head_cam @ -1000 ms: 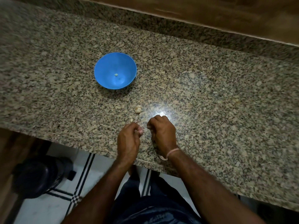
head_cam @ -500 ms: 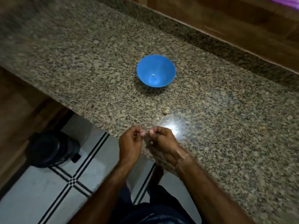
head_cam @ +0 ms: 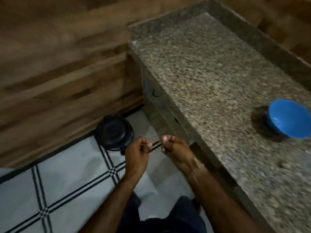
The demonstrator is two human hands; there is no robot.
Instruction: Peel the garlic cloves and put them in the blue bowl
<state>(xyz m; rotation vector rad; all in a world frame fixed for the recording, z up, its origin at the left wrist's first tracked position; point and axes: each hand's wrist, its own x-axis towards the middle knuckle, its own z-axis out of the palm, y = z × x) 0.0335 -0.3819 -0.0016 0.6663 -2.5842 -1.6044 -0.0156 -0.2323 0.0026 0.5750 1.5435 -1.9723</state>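
Note:
The blue bowl (head_cam: 288, 121) stands on the granite counter (head_cam: 210, 78) at the far right, with one small pale clove (head_cam: 274, 118) inside. Another pale garlic piece (head_cam: 284, 164) lies on the counter nearer to me. Both hands hang off the counter's front edge, above the floor. My left hand (head_cam: 137, 154) has its fingers curled and its thumb pressed to the fingertips. My right hand (head_cam: 175, 147) is curled the same way, a small gap to the right. Each pinch hides whatever small garlic piece it holds. The frame is blurred.
A black round bin (head_cam: 114, 132) stands on the white tiled floor (head_cam: 58, 190) just beyond my left hand. Wooden panels (head_cam: 58, 73) fill the left side. The counter ends at a corner at the top.
The view has swung left and the bowl now sits at the right edge. Both hands left the counter top, moved out over the floor near the bin, and parted slightly.

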